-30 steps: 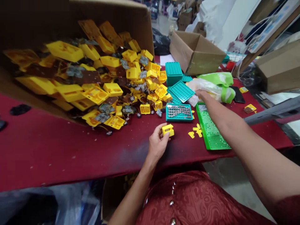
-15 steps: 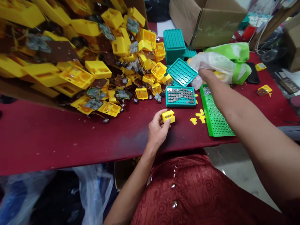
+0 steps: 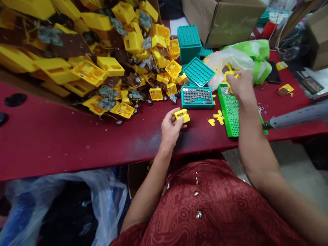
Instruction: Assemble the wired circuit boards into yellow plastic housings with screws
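My left hand is closed around a small yellow plastic casing, thumb on its near side, over the table's front part. My right hand is at the mouth of a clear plastic bag, above the far end of a green perforated tray. Its fingers are pinched on small yellow plastic pieces; how many is unclear. Between the hands lie several flat yellow pieces. Behind my left hand sits a teal tray filled with rows of small round metal parts.
A large heap of yellow casings with wires and circuit boards spills from a box at left. Stacked teal trays and a cardboard box stand behind. A grey-handled tool reaches in from the right. A dark phone-like slab lies beyond.
My right hand has come back out of the plastic bag with yellow pieces in its fingers. My left hand still holds the casing. The view has shifted slightly, bringing the grey-handled tool into sight.
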The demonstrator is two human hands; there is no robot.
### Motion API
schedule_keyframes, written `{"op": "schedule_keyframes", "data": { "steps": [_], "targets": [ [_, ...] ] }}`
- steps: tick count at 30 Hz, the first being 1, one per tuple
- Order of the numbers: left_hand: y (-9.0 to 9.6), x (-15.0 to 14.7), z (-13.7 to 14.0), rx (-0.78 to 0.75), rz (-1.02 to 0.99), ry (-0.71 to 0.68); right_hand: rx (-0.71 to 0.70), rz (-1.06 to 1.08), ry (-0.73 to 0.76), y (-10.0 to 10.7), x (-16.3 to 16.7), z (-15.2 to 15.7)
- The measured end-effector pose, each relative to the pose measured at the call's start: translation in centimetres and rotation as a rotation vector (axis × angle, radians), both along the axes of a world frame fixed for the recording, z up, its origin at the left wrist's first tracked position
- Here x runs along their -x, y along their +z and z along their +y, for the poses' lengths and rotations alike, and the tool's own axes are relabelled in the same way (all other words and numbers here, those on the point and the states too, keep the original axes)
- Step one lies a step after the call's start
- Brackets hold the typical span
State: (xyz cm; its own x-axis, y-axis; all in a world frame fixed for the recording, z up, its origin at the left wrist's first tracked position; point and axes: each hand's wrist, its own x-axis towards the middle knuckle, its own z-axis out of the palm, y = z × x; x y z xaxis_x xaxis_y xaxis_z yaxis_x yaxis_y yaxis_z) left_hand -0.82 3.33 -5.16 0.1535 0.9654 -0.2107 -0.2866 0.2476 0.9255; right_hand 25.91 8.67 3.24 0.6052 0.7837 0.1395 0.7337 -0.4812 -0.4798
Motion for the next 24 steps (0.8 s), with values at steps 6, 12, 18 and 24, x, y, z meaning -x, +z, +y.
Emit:
{"op": "schedule_keyframes", "data": {
  "steps": [6,12,18,24],
  "targets": [
    [0.4,1.2,-0.9,0.061,-0.057,0.010,0.149,-0.167,0.570,-2.1,8.3,-6.4],
    [1.1,2.2,-2.8,0.126,-0.005,-0.055,0.178,-0.192,0.804,-5.5,9.3,-7.1],
    [1.4,2.2,-3.1,0.145,0.038,-0.079,0.037,-0.108,0.850,-6.0,7.6,-7.3],
    [1.9,2.3,-3.1,0.164,0.060,-0.050,-0.126,-0.042,0.696,-4.9,6.3,-7.5]
  ]
}}
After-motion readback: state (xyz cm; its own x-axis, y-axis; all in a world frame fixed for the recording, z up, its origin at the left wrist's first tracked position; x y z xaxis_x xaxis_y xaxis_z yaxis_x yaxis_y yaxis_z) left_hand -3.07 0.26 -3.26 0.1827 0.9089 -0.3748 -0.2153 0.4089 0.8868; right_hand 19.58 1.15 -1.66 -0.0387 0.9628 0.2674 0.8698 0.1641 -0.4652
